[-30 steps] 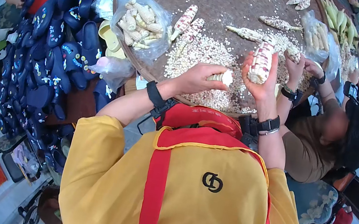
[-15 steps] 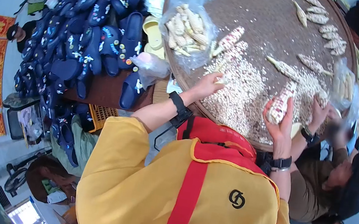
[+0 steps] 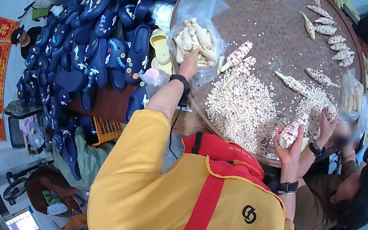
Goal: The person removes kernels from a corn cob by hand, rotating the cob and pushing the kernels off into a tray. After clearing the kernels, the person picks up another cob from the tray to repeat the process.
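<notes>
Left hand [image 3: 189, 68] reached out to the mouth of the plastic bag [image 3: 203, 5], fingertips touching the bare cobs [image 3: 192, 37]; I cannot tell if they close on one. Right hand [image 3: 290, 148] wrapped round a red-and-white corn ear [image 3: 290, 131], upright at the near rim of the woven tray [image 3: 271, 12], just beside the kernel heap [image 3: 241, 110]

Left hand [image 3: 189, 68] at bag [image 3: 199, 5] — right hand [image 3: 293, 152] holds corn [image 3: 291, 130].

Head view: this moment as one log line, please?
left hand at bag of bare cobs | right hand grips corn cob | kernels on tray
</notes>
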Motion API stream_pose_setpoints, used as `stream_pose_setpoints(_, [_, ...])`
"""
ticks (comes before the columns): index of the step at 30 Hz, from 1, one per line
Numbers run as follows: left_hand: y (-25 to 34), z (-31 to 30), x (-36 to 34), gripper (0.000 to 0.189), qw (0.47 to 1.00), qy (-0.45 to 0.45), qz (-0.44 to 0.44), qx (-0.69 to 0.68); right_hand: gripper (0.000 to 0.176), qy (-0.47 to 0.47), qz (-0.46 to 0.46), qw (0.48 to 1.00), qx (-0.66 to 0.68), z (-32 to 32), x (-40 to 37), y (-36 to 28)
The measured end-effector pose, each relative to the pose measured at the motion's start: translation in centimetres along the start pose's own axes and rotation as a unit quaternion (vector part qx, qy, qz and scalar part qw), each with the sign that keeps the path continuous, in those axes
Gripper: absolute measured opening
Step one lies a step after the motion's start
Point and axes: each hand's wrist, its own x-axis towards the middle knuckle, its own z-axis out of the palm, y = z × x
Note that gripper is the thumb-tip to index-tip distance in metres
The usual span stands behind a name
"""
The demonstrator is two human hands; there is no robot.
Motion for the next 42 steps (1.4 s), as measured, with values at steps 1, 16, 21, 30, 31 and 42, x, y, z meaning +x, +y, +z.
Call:
stream_pose_setpoints(1, [0.4, -0.1, -0.6, 0.074, 0.999, -0.035, -0.021, 0.006, 0.044, 0.002, -0.001, 1.0, 0.004, -0.2, -0.1, 0.0])
stream_pose_setpoints(16, [10.5, 2.0, -4.6, 0.041, 0.973, -0.04, 0.044, -0.222, 0.03, -0.116, -0.064, 0.974, -0.183, 3.2, -2.3, 0.9])
stream_pose_setpoints(21, [22.3, -4.8, -9.6, 0.035, 0.819, -0.299, 0.083, -0.482, 0.055, -0.132, -0.168, 0.911, -0.353, 6.1, -3.3, 0.7])
stream_pose_setpoints(30, [26.6, -7.1, -12.8, 0.035, 0.779, -0.376, 0.196, -0.462, 0.065, -0.108, -0.2, 0.831, -0.508, 6.4, -6.6, -0.8])
stream_pose_setpoints(31, [26.5, -6.9, -13.0, 0.035, 0.769, -0.388, 0.166, -0.48, 0.067, -0.118, -0.185, 0.842, -0.493, 6.0, -6.9, -1.0])
stream_pose_setpoints(42, [25.4, -5.3, -14.8, 0.036, 0.746, -0.369, 0.12, -0.541, 0.064, -0.115, -0.155, 0.837, -0.513, 3.5, -6.6, -0.7])
